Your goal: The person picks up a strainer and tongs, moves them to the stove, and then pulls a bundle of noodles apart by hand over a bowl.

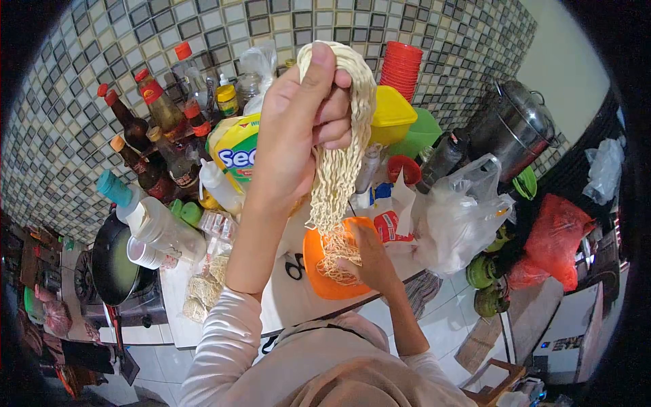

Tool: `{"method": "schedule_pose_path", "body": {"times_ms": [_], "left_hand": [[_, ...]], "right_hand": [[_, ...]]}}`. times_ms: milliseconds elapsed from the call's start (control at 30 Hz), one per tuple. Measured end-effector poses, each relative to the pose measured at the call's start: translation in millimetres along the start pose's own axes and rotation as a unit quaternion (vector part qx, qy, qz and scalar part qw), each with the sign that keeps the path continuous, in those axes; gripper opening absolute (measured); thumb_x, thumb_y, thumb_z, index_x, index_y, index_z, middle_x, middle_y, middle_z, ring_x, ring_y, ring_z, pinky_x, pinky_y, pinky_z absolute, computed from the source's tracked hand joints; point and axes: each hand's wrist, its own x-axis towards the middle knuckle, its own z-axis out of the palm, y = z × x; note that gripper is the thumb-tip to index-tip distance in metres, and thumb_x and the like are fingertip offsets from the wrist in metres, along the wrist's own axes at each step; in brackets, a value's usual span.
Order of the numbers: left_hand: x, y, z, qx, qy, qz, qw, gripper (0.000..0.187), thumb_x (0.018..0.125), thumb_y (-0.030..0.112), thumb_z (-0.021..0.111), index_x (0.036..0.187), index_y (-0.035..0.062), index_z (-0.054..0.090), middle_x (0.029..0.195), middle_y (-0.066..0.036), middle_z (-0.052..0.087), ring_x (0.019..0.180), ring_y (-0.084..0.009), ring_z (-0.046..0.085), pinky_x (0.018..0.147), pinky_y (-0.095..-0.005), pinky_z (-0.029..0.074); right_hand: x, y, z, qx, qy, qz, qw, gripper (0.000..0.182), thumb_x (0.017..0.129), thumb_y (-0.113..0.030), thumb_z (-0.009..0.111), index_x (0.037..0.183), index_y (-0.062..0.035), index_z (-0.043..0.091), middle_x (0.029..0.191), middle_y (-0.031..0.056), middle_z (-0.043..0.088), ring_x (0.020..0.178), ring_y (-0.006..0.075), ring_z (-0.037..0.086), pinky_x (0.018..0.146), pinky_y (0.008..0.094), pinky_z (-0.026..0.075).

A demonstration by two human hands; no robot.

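My left hand is raised high, its fingers closed round the top of a long bundle of pale curly noodles. The strands hang down toward an orange bowl on the white table. Down at the bowl, my right hand touches the loose noodle ends at the bowl's right side; its fingertips are partly hidden among the strands. Black scissors lie just left of the bowl. More noodles in a clear bag rest beside my left forearm.
Sauce bottles and a yellow package stand at the back left. A wok sits on the stove at left. A white plastic bag, red cups, a yellow container and a steel pot are right.
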Motion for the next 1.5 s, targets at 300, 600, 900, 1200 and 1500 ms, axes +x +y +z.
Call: {"method": "schedule_pose_path", "body": {"times_ms": [300,600,900,1200,1500], "left_hand": [[-1.2,-14.5,-1.4,-0.019,0.004,-0.029,0.999,0.030,0.086,0.034,0.043,0.073,0.0075,0.045,0.049,0.007,0.027,0.039,-0.0018,0.021,0.037,-0.0168,0.018],[-7.2,-15.5,-5.7,-0.016,0.026,-0.051,0.998,0.031,0.085,0.036,0.044,0.072,0.0077,0.043,0.049,0.007,0.025,0.039,-0.0016,0.019,0.036,-0.0173,0.017],[-7.1,-13.7,-9.5,-0.017,0.045,-0.042,0.998,0.031,0.084,0.037,0.044,0.072,0.0080,0.043,0.049,0.007,0.025,0.038,-0.0017,0.020,0.036,-0.0167,0.018],[-7.1,-6.7,-21.6,-0.081,0.023,-0.070,0.994,0.030,0.085,0.035,0.044,0.071,0.0090,0.044,0.048,0.007,0.026,0.038,-0.0021,0.022,0.036,-0.0170,0.020],[-8.4,-15.7,-25.8,-0.025,-0.131,-0.244,0.961,0.027,0.086,0.031,0.044,0.069,0.0088,0.044,0.047,0.007,0.029,0.038,-0.0028,0.024,0.036,-0.0175,0.022]], "right_hand": [[26.2,1.5,39.6,0.587,-0.043,0.092,0.803,0.039,0.080,-0.013,0.051,0.115,0.0002,0.038,0.089,0.0082,0.051,0.082,0.0157,0.050,0.074,0.0278,0.040],[13.7,37.0,52.3,0.317,-0.070,0.117,0.939,0.027,0.085,-0.018,0.043,0.104,0.0004,0.049,0.087,0.0036,0.055,0.077,0.0120,0.050,0.071,0.0257,0.039],[6.4,30.9,33.1,0.125,-0.156,0.117,0.973,0.027,0.082,-0.023,0.047,0.097,-0.0008,0.050,0.090,0.0200,0.054,0.084,0.0321,0.051,0.071,0.0346,0.040],[10.9,48.6,24.0,0.070,-0.218,-0.093,0.969,0.042,0.072,-0.025,0.060,0.104,-0.0024,0.045,0.102,0.0180,0.047,0.095,0.0312,0.046,0.081,0.0360,0.037],[31.1,9.4,-5.1,0.275,0.013,-0.061,0.959,0.075,0.059,-0.036,0.070,0.118,-0.0032,0.036,0.122,0.0134,0.035,0.109,0.0245,0.038,0.089,0.0352,0.033]]}}
